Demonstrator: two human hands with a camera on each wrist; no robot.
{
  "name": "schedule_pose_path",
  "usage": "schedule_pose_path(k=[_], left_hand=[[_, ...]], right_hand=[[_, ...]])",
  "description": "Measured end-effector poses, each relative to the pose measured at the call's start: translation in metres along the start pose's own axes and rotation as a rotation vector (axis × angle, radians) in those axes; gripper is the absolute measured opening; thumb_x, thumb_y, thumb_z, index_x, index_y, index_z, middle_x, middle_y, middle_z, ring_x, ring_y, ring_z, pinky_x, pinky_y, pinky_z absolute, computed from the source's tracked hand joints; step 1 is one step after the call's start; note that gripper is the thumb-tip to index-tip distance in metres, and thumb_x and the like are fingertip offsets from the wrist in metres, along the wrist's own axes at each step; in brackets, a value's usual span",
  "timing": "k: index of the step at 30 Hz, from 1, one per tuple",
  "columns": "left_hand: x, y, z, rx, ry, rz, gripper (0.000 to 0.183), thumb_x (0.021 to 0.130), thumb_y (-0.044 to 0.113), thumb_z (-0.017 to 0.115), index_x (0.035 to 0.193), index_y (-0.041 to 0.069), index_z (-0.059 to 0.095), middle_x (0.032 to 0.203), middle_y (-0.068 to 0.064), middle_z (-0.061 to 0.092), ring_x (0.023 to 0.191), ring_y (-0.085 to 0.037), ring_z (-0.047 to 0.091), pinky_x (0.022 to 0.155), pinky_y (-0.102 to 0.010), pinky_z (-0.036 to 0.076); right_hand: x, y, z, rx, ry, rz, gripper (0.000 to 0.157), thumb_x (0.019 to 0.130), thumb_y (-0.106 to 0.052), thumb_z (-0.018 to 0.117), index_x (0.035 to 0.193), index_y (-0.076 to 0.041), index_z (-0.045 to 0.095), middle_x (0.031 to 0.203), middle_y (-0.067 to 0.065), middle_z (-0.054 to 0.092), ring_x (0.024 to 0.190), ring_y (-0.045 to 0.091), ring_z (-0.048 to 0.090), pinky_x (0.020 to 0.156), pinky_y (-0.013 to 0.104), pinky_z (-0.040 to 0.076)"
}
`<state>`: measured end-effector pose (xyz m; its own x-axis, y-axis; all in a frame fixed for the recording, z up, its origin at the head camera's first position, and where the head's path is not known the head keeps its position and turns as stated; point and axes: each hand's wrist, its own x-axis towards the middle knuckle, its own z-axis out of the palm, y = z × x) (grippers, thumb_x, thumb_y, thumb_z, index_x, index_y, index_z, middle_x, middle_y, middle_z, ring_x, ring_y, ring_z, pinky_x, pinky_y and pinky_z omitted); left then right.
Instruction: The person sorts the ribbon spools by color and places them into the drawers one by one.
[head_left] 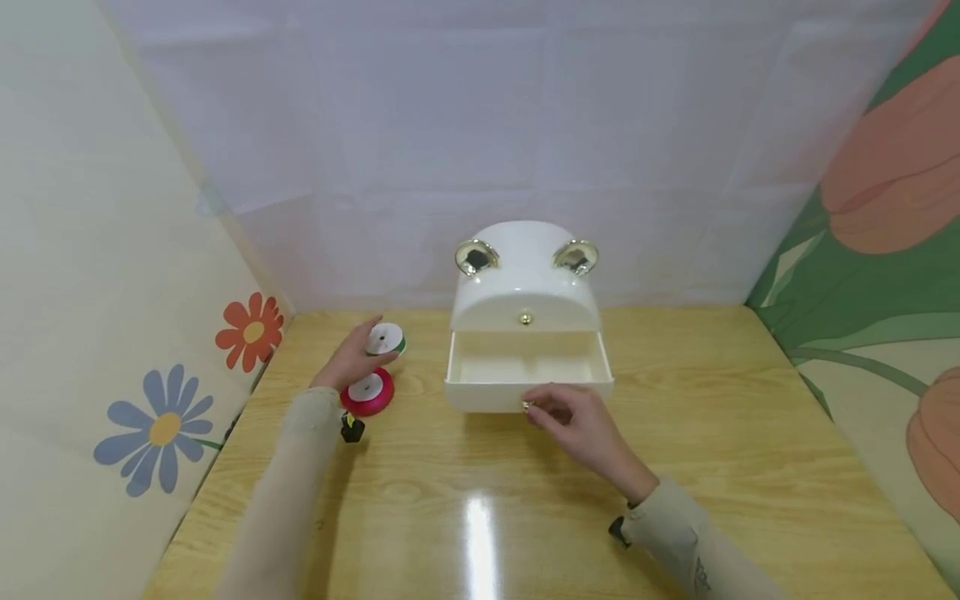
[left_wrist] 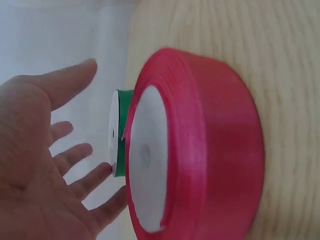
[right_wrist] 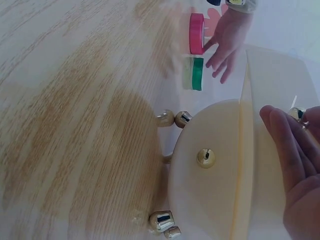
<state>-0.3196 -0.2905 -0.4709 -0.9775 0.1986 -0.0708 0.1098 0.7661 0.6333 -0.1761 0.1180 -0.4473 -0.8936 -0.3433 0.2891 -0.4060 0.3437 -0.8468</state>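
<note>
Spool (green) (head_left: pixel 388 335) beside left fingers (left_wrist: pixel 73 157), drawer knob (right_wrist: pixel 297 114) in right fingertips (right_wrist: pixel 268 113)

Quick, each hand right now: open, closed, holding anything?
Left hand: open, fingers spread by the green spool, not gripping it.
Right hand: closed, pinching the drawer knob.

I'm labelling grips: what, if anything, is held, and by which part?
The right hand holds the open drawer by its gold knob; the left hand holds nothing.
</note>
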Motion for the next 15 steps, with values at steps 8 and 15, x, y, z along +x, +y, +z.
schedule_pose_path(k=[8,15], left_hand=[[0.002,0.006,0.004,0.189,-0.032,-0.006,0.079,0.100,0.026,0.067,0.162,0.000,0.026,0.159,-0.036,0.032,0.144,-0.056,0.032,0.116,-0.070,0.035],[0.003,0.020,0.005,0.278,-0.051,0.007,0.073,0.099,0.024,0.070,0.159,0.001,0.036,0.156,-0.035,0.037,0.140,-0.054,0.039,0.112,-0.067,0.041]], right_hand=[[0.000,-0.001,0.001,0.007,-0.001,0.000,0.015,0.098,-0.010,0.071,0.112,-0.013,0.076,0.097,0.004,0.079,0.082,0.008,0.074,0.073,0.025,0.063],[0.000,-0.003,0.000,0.008,-0.003,0.011,0.015,0.098,-0.009,0.071,0.112,-0.013,0.075,0.099,0.006,0.078,0.083,0.011,0.074,0.074,0.025,0.063]])
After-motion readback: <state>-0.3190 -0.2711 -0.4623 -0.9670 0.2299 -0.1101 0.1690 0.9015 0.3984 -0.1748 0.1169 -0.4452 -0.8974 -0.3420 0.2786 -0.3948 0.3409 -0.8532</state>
